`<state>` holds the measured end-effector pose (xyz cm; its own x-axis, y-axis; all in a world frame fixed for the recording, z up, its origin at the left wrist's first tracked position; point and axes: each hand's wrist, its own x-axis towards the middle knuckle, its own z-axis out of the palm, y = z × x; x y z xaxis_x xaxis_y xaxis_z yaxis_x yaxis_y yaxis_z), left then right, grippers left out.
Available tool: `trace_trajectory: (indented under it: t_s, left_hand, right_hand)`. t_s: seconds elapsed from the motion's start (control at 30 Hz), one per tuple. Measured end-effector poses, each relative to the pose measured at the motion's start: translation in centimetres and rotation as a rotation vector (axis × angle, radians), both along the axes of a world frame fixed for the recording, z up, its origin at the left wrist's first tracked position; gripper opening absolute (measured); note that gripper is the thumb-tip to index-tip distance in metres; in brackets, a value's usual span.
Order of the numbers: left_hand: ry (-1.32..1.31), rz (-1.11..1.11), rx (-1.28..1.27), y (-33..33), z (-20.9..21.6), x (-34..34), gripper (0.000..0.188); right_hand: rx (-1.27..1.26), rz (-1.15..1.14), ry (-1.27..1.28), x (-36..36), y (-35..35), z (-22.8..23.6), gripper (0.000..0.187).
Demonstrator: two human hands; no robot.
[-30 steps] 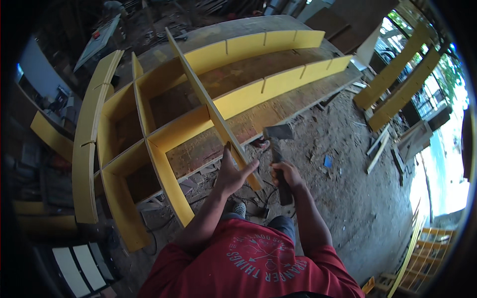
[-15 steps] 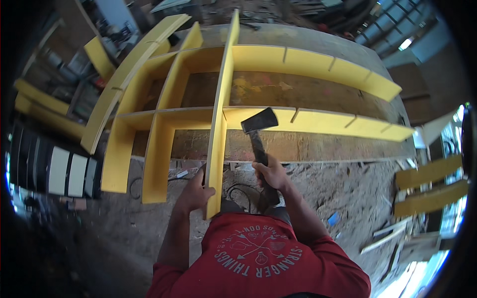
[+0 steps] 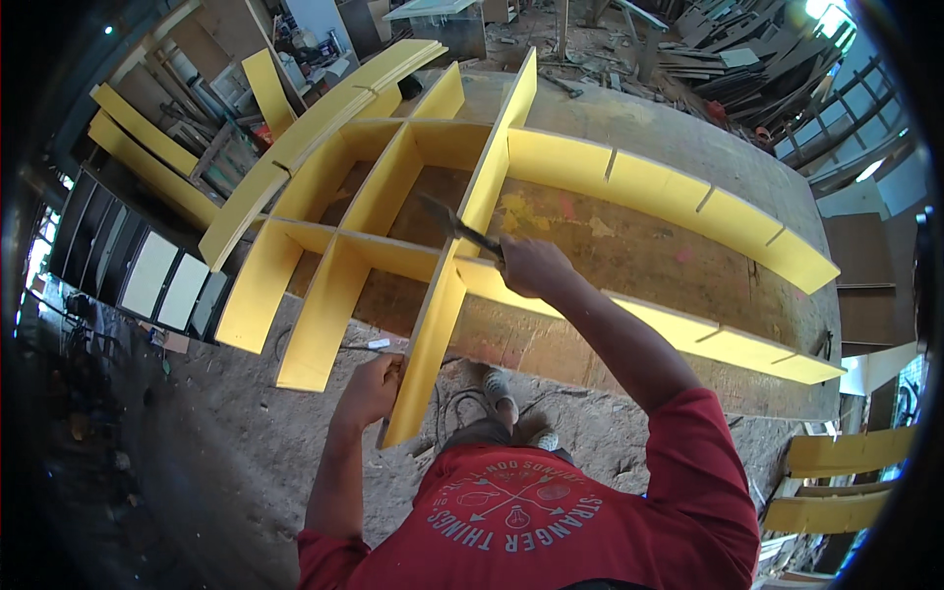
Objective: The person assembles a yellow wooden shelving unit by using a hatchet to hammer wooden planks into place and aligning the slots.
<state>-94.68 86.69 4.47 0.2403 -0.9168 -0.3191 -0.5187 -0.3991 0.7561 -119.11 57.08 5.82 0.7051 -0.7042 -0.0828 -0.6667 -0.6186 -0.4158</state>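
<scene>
My left hand (image 3: 372,390) is closed around the near end of a long yellow board (image 3: 425,372), which slots across other boards of a yellow grid frame. In my right hand (image 3: 534,267) is a dark hatchet (image 3: 476,236), gripped by its handle. Its head, partly blurred, is over the grid beside the long board, close to where a yellow cross board (image 3: 391,256) meets it. I cannot tell whether the head touches the wood. To the right, two slotted boards, the far one (image 3: 659,177) and the near one (image 3: 728,346), stand on edge.
The frame rests on a worn wooden worktable (image 3: 629,241). A stack of yellow strips (image 3: 236,211) lies along its left side. Another hammer-like tool (image 3: 562,87) is at the table's far edge. More yellow boards (image 3: 848,454) lean at the right, and cables (image 3: 457,408) lie on the dirt floor.
My right hand has raised the hatchet and carried it forward, from in front of the table to over the grid. My left hand still holds the board's near end. The view has shifted.
</scene>
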Motion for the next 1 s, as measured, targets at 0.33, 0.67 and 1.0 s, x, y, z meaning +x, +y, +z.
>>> trace_trajectory:
  t_s: [0.33, 0.67, 1.0]
  left_hand:
    - [-0.276, -0.057, -0.385, -25.2, -0.1, 0.6, 0.085]
    - [-0.404, -0.020, -0.147, -44.3, -6.4, -2.8, 0.056]
    - [-0.403, -0.012, -0.113, -44.6, -4.9, -1.1, 0.038]
  right_hand:
    - [0.030, -0.207, -0.119, 2.7, -8.6, 6.1, 0.041]
    - [-0.167, -0.491, -0.047, 5.8, -26.1, -0.6, 0.045]
    - [0.283, -0.417, -0.491, 6.0, -29.9, 4.3, 0.046]
